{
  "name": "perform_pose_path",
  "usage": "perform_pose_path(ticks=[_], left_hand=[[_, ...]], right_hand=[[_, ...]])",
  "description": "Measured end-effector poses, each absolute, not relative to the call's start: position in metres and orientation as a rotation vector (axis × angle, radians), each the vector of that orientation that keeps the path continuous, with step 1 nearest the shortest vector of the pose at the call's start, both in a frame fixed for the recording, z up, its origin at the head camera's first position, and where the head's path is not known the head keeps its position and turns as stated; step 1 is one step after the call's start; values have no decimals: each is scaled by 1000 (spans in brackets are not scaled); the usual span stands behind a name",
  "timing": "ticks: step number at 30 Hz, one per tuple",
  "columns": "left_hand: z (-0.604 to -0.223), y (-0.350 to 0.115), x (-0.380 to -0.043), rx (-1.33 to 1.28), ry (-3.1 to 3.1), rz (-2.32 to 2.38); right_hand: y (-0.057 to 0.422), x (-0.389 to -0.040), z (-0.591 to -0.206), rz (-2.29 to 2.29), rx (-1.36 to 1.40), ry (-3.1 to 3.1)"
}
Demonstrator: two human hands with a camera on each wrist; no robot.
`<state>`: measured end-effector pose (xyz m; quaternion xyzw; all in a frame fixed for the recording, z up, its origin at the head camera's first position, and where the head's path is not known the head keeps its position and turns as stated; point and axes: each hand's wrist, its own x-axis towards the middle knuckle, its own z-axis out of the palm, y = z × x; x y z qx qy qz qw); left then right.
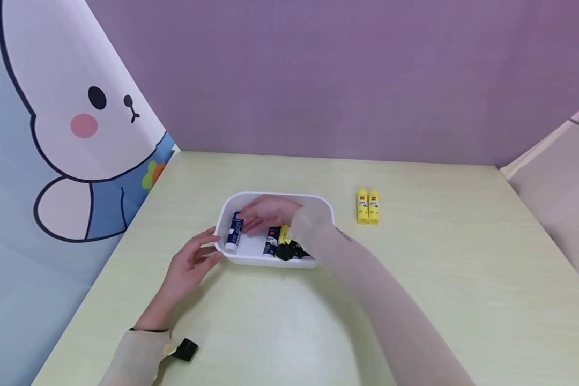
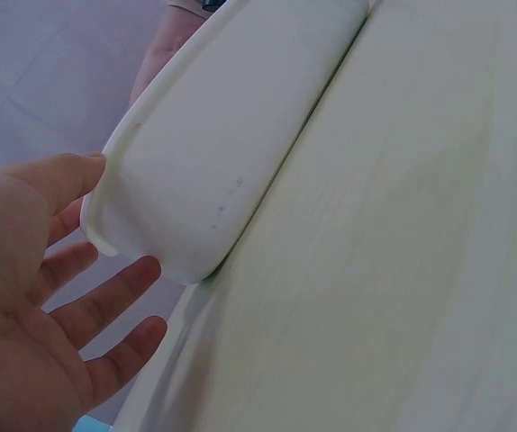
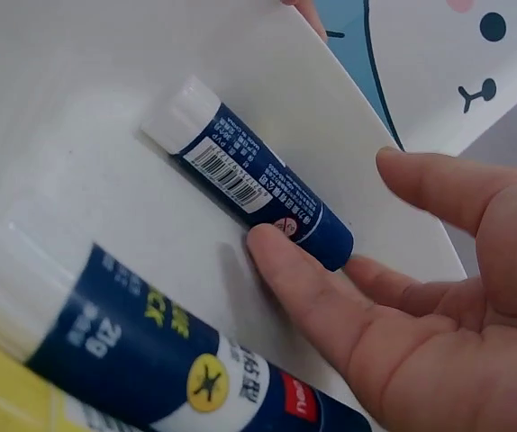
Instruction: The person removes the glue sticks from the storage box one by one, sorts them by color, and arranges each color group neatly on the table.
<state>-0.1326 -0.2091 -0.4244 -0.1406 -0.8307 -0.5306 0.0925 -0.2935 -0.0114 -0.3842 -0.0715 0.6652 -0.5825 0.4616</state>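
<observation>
A white plastic tray (image 1: 270, 261) stands on the table, its left end held at the rim by my left hand (image 1: 193, 264). In the left wrist view the thumb (image 2: 83, 171) lies on the rim and the other fingers spread around the corner. My right hand (image 1: 269, 210) reaches inside the tray. Its fingers touch the lower end of a blue glue stick (image 3: 258, 171) with a white cap, while the thumb (image 3: 412, 184) stays apart from it. Beside that lies a second blue glue stick (image 3: 168, 333), with a yellow glue stick (image 3: 6, 396) partly hidden next to it.
Two yellow glue sticks (image 1: 368, 206) lie side by side on the table, right of the tray. A black device (image 1: 185, 349) sits at the left sleeve. Behind the table hangs a purple backdrop (image 1: 318, 80), and a rabbit-print cloth (image 1: 62, 150) hangs at the left.
</observation>
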Motion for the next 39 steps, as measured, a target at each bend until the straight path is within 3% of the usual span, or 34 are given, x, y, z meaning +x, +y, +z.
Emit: perform_pose_path(ticks=[20, 39], left_hand=[[-429, -215, -133, -465, -2493, -1548], [-425, -210, -134, -492, -2445, -1591]], right_hand=[[-21, -288, -387, -1442, -460, 1659], [-18, -288, -376, -1438, -454, 1690]])
